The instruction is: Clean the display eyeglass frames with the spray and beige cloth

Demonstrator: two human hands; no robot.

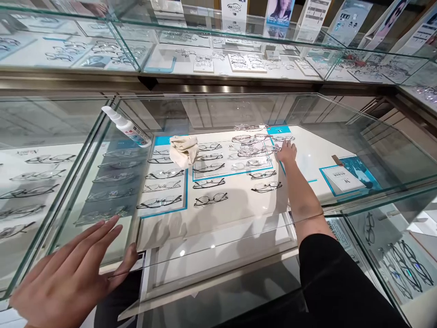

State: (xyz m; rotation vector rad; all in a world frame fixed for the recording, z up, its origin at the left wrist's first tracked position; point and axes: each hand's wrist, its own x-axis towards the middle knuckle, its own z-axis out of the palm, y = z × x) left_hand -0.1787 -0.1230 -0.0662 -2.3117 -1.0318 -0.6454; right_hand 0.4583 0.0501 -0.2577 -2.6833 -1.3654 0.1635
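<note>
My left hand (pixel 75 269) is at the near left, fingers stretched out and nothing in it, by the front edge of the glass counter (pixel 170 258). Farther off, my right hand (pixel 287 152) reaches to a pair of eyeglasses (pixel 256 151), its fingers closed at the frame's right end. Just behind lie another pair of clear-lensed eyeglasses (pixel 251 139) and one more frame (pixel 251 127). A crumpled beige cloth (pixel 184 151) rests left of them. The white spray bottle (pixel 127 127) lies tilted on the glass at the left.
Rows of eyeglasses (pixel 210 199) fill the display case on white and blue-edged boards. A white card (pixel 343 177) stands at its right. Behind is another glass case (pixel 218 82) with upright leaflets (pixel 280 13). More frames (pixel 406 264) sit in the case at the right.
</note>
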